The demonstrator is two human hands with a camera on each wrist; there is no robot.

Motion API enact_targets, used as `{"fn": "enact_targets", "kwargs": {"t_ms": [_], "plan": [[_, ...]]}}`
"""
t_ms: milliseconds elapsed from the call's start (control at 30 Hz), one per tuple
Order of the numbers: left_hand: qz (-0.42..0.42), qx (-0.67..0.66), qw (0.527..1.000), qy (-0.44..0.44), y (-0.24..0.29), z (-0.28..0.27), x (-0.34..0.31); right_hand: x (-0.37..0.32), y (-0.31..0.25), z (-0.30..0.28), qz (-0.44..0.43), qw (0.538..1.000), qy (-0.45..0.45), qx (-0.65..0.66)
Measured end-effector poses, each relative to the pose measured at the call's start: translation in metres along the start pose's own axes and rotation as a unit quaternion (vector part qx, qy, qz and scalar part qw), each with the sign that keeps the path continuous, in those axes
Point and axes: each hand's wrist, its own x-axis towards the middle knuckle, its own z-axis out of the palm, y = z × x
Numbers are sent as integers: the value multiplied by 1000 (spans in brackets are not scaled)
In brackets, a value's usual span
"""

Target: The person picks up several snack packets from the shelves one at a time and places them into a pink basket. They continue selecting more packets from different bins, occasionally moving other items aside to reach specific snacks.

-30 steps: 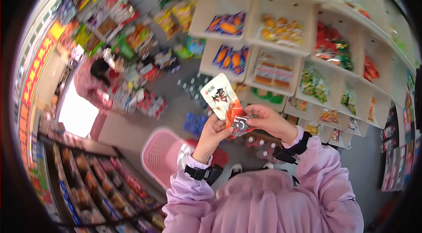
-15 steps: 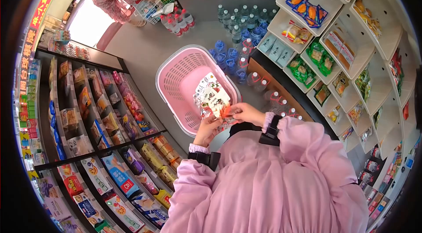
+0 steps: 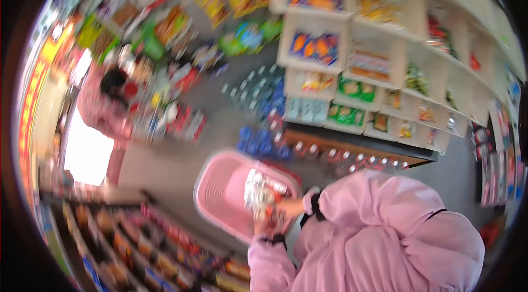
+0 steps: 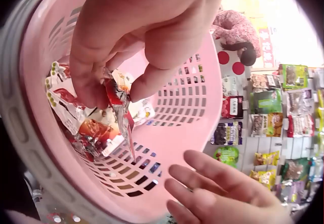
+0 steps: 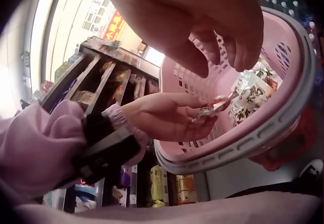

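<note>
Shop floor [image 3: 159, 165] visible beyond pink basket [image 4: 177, 139]; glossy packet [image 4: 121, 105] at basket mouth, pinched in left hand [image 4: 126, 37], right hand [image 4: 228, 198] open, empty; judged light, limp, slippery, best gripped by flat sealed edge.

We are in a small shop (a snack store, by its stock): white open-fronted display bins [image 3: 316, 50] of bagged food climb one side, bright plastic snack packets [image 4: 296, 76] hang in rows, dark slatted shelves [image 5: 81, 90] hold more packages, and a pink perforated plastic shopping basket [image 3: 220, 187] stands by us.
</note>
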Motion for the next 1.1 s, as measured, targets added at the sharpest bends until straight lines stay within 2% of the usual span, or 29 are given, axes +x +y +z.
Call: {"fn": "enact_targets", "kwargs": {"t_ms": [33, 67, 100, 133, 167, 200, 267, 333, 400, 500, 533, 600, 667, 767, 800, 867, 933, 1000, 1067, 1100], "plan": [[19, 28, 999, 11, -1, -7, 16, -17, -36, -28, 33, 999, -39, -14], [30, 51, 998, 18, 7, 8, 21, -26, -39, -37, 29, 997, -41, 66], [41, 71, 996, 31, 12, 23, 26, -31, -17, -30, -16, 991, 39, 126], [54, 96, 993, 41, 18, 36, 33, -48, -40, -53, 75, 996, 37, 12], [68, 121, 989, 58, 26, 52, 37, -54, -40, -72, 67, 996, -56, -15], [81, 148, 983, 71, 33, 70, 42, -61, -14, -67, 41, 997, 59, 41], [114, 202, 968, 92, 48, 106, 42, -104, -43, -101, 20, 987, 156, 14], [150, 253, 950, 109, 62, 140, 37, -141, -62, -128, 47, 981, 186, 40], [192, 299, 927, 122, 75, 171, 30, -184, -80, -152, 2, 969, 243, 33], [265, 366, 886, 102, 92, 221, 15, -248, -100, -185, 35, 949, 312, 36], [288, 387, 872, 80, 97, 240, 10, -273, -116, -196, 38, 940, 337, 29], [339, 423, 840, 25, 103, 284, 1, -326, -147, -217, -36, 909, 412, -47], [378, 454, 803, -69, 101, 347, -13, -375, -178, -235, -20, 881, 463, -93], [428, 466, 736, -239, 68, 473, -66, -442, -217, -261, -21, 832, 534, -146], [437, 489, 704, -273, 54, 514, -90, -463, -236, -269, -16, 814, 555, -172], [434, 497, 677, -327, 26, 581, -127, -503, -262, -287, 21, 802, 562, -203], [434, 510, 627, -398, 3, 640, -155, -535, -282, -308, 18, 754, 588, -290], [447, 522, 571, -449, -17, 693, -180, -562, -289, -333, -8, 724, 636, -267], [470, 519, 532, -477, -39, 740, -208, -584, -300, -354, -5, 686, 663, -298], [482, 515, 516, -486, -49, 761, -219, -591, -300, -365, -33, 634, 693, -342]]}}
